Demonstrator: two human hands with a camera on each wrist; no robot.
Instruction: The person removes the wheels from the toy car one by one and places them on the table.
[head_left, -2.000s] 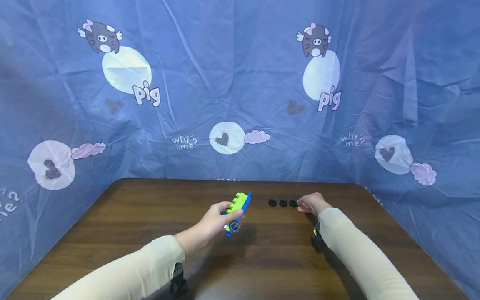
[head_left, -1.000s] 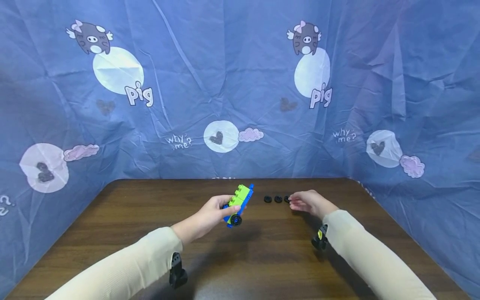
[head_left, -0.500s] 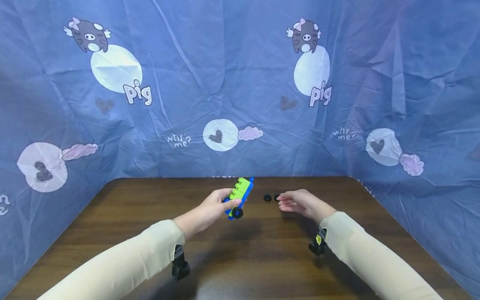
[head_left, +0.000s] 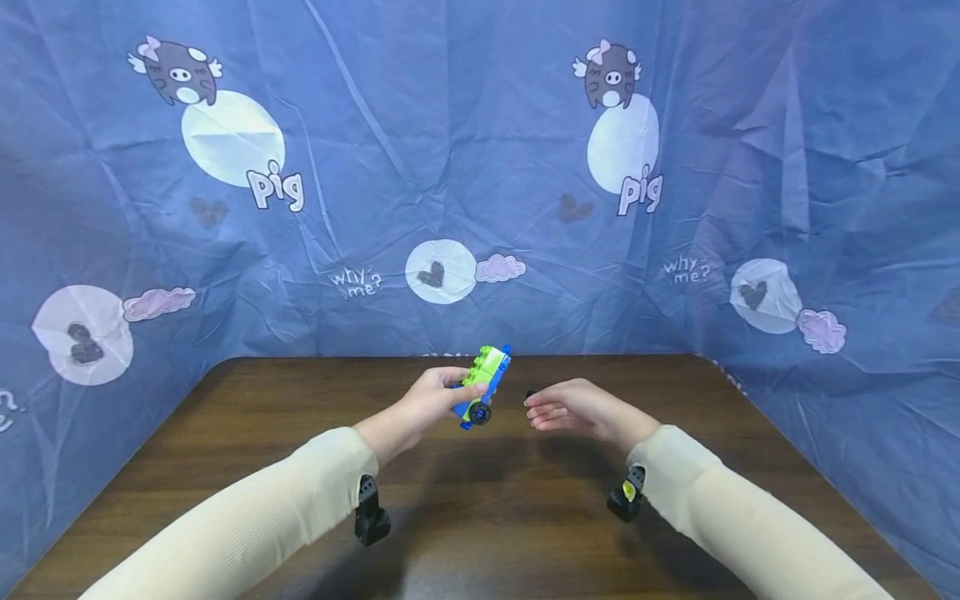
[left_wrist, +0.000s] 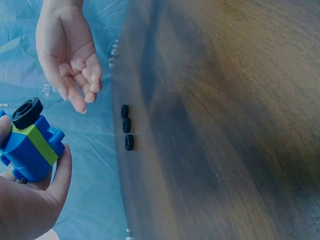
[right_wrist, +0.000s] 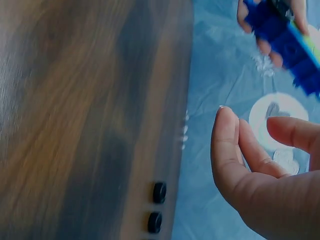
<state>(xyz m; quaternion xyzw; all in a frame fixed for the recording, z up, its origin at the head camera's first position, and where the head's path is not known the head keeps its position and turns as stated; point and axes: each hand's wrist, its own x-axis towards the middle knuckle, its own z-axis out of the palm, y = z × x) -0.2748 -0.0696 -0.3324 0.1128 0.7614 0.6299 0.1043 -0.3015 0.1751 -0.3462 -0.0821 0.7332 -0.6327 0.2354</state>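
Note:
My left hand (head_left: 435, 400) grips a toy car (head_left: 486, 369) of lime green and blue building blocks, held tilted above the table. A black wheel (head_left: 480, 413) sits on the car's near side, and the left wrist view shows it close up on the blue block (left_wrist: 27, 155). Just right of the car hovers my right hand (head_left: 573, 408), its fingers loosely bent. Between its thumb and fingers (right_wrist: 225, 140) nothing shows in the right wrist view. Three loose black wheels (left_wrist: 129, 142) lie in a row on the table; in the head view this hand mostly hides them.
The brown wooden table (head_left: 480, 517) ends at a blue printed cloth (head_left: 465, 167) hanging behind it. A black wrist camera (head_left: 369, 510) hangs under the left sleeve, and a second wrist camera (head_left: 626, 496) under the right.
My right hand has slid left across the row of wheels toward the car, covering them in the head view. My left hand has risen a little with the car still gripped.

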